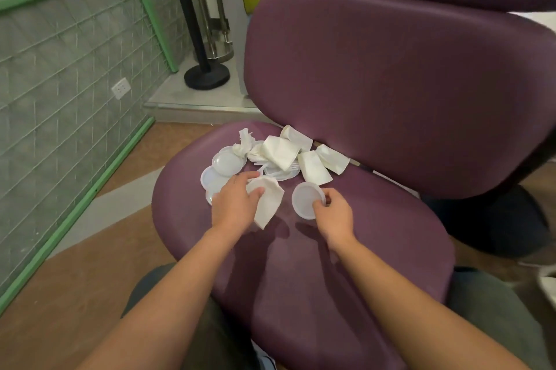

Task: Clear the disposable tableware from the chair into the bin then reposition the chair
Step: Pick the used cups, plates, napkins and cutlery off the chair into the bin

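A purple padded chair fills the view, its backrest rising at the right. On the seat lies a pile of white disposables: small round plates, flattened paper cups, a crumpled napkin and plastic cutlery. My left hand grips a flattened paper cup at the pile's near edge. My right hand pinches the rim of a separate small white plate lying on the seat. No bin is in view.
A green-framed mesh wall runs along the left. A black round-based post stands on a raised ledge behind the chair. Brown floor shows at the left. A dark bag or object sits right of the chair.
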`<state>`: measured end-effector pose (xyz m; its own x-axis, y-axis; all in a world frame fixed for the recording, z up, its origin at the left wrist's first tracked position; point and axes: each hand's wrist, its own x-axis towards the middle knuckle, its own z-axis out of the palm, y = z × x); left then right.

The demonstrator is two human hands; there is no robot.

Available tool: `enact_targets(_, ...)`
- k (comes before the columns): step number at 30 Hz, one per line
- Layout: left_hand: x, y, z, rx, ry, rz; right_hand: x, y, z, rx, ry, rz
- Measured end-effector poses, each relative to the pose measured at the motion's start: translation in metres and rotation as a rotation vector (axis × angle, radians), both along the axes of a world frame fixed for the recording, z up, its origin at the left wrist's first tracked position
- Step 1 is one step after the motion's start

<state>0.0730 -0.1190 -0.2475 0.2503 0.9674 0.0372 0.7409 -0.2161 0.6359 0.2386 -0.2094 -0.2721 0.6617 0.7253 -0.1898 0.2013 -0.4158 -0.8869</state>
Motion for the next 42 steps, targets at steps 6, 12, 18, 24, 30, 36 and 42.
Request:
enact_targets(6,0.074,-0.036,0.018,-0.332,-0.326,-0.157,0.064,-0.058,0.022,0.069,0.019,-0.216)
enact_targets(12,0.171,-0.095,0.031,-0.583,-0.483,-0.397,0.137,-0.142,0.038,0.168,-0.003,-0.44)
enact_targets(18,0.26,-0.158,0.027,-0.483,-0.329,-0.612,0.196,-0.227,0.041,0.21,0.009,-0.673)
enact_targets(24,0.322,-0.209,0.012,-0.462,-0.245,-0.727,0.244,-0.299,0.031,0.153,0.005,-0.862)
enact_targets(30,0.371,-0.252,-0.003,-0.597,-0.225,-0.793,0.281,-0.337,0.013,-0.093,0.0,-0.91)
enact_targets(36,0.405,-0.285,-0.019,-0.696,-0.208,-0.811,0.288,-0.349,0.005,-0.085,0.16,-0.752)
enact_targets(42,0.425,-0.301,-0.035,-0.779,-0.159,-0.803,0.303,-0.363,0.0,-0.094,0.109,-0.757)
